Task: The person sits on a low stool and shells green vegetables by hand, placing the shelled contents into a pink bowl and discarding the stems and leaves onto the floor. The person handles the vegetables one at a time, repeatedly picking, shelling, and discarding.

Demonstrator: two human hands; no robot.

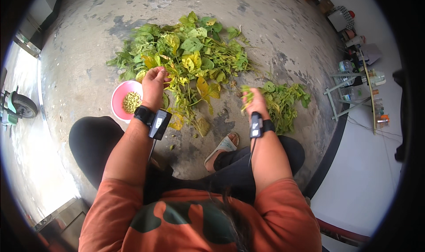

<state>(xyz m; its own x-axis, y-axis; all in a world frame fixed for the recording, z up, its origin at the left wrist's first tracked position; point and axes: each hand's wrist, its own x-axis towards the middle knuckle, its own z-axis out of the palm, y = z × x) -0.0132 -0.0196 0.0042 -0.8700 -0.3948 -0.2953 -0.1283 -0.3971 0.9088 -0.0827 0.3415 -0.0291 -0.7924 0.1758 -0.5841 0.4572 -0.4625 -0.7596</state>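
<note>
- Looks like a home, in a plain room or entryway.
- The floor (283, 30) is bare, stained concrete.
- On the left, a bright opening (26, 159), with a small vehicle's wheel (25, 105) beside it.
- On the right, a white wall (363, 172) with a dark band (328, 152) along its foot.
- Against it, a table (374, 115) crowded with bottles and jars.
- A household slipper (226, 146) on the person's foot.

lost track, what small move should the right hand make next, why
Perhaps lower the green plant piece onto the small green leafy heap: the right hand holds it beside that heap, while the round pink bowl of green beans lies by the left hand.
</note>
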